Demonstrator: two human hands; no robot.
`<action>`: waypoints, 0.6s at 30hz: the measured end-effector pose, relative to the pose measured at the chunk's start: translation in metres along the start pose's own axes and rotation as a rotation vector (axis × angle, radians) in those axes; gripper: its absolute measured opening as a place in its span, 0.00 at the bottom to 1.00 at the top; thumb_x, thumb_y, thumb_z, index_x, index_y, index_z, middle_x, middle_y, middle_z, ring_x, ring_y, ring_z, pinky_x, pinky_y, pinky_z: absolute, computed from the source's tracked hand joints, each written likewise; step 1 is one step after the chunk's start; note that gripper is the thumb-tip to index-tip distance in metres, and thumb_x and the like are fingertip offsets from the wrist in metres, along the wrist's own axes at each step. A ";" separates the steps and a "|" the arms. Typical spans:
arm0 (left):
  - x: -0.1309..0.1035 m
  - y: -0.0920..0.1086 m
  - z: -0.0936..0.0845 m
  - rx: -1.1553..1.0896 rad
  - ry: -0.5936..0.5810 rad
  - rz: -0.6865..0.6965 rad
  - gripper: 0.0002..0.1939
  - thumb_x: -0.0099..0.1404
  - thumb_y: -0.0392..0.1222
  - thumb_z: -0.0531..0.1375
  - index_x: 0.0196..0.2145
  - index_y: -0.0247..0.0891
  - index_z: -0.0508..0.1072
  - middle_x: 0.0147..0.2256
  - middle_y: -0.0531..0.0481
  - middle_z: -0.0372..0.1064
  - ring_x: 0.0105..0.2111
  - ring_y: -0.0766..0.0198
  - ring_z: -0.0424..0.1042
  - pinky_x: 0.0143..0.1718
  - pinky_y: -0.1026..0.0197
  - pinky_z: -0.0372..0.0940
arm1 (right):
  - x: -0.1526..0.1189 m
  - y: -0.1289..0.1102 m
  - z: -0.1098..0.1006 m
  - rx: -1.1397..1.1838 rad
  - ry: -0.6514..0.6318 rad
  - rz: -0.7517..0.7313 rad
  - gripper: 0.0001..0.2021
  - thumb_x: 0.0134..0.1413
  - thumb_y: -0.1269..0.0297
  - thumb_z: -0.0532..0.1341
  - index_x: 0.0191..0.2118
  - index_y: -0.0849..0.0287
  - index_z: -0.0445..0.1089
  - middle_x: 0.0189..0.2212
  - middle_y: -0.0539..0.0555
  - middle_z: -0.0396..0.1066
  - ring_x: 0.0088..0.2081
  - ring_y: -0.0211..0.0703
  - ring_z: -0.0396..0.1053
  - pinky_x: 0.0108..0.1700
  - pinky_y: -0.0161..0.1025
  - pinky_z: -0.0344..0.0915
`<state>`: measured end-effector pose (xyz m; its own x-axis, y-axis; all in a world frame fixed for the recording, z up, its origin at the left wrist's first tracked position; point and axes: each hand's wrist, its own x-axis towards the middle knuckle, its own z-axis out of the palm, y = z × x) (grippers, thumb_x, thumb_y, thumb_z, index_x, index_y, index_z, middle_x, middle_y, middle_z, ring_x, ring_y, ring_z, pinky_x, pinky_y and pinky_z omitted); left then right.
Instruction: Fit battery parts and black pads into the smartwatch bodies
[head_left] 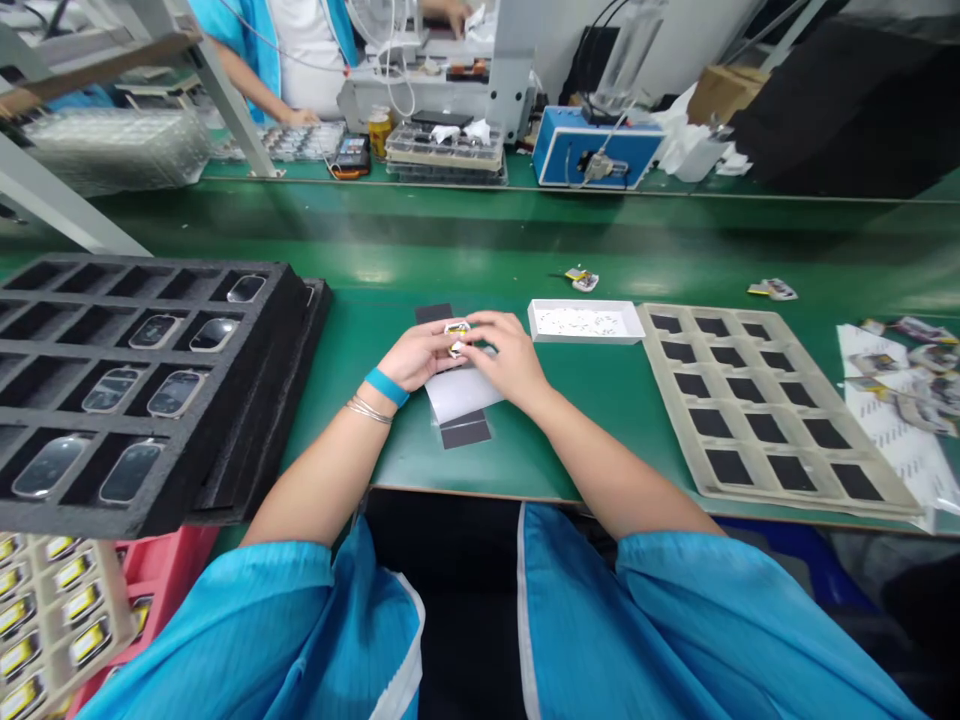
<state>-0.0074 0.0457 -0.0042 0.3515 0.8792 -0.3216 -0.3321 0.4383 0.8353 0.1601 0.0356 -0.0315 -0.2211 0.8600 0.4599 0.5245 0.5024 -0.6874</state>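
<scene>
Between my two hands is a small white-rimmed device part [456,335] with a yellow piece in it, partly hidden by fingers. My left hand [414,357], below a blue wristband, is closed on its left side. Fingers of my right hand [508,352] pinch it from the right. Right under my hands a white paper sheet [461,394] lies over a dark strip [465,430] on the green bench [405,465]. Just to the right stands a shallow white tray [589,321] with tiny dark pieces inside.
At left, stacked black foam trays [169,450] hold several glass-faced watch pieces. A beige tray [750,400] with dark pads lies right, beside loose parts [926,385]. Small parts [582,279] sit behind. Below left is a tray of yellow-labelled parts [75,605]. A co-worker [300,60] sits opposite.
</scene>
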 end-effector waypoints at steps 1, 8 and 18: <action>0.000 -0.001 0.000 0.024 -0.011 0.023 0.13 0.59 0.26 0.62 0.43 0.31 0.76 0.35 0.46 0.76 0.32 0.67 0.76 0.38 0.64 0.73 | 0.001 0.004 0.001 0.109 -0.005 0.063 0.12 0.52 0.68 0.66 0.43 0.54 0.74 0.54 0.56 0.71 0.56 0.50 0.68 0.60 0.54 0.65; 0.000 -0.007 -0.001 0.176 -0.039 0.130 0.21 0.53 0.33 0.70 0.46 0.33 0.75 0.38 0.44 0.79 0.35 0.63 0.78 0.36 0.64 0.73 | 0.001 0.015 0.007 0.714 -0.192 0.312 0.31 0.44 0.54 0.72 0.54 0.54 0.65 0.46 0.56 0.76 0.47 0.48 0.75 0.49 0.46 0.76; 0.014 -0.016 -0.015 0.218 -0.178 0.275 0.32 0.47 0.48 0.75 0.48 0.34 0.75 0.40 0.42 0.79 0.38 0.57 0.79 0.39 0.59 0.74 | -0.004 0.011 0.014 0.650 -0.062 0.227 0.33 0.44 0.48 0.71 0.55 0.55 0.66 0.51 0.59 0.74 0.51 0.53 0.75 0.53 0.49 0.75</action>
<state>-0.0098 0.0539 -0.0289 0.4276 0.9040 -0.0060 -0.2482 0.1238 0.9608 0.1554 0.0386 -0.0483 -0.2206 0.9440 0.2455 -0.0319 0.2445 -0.9691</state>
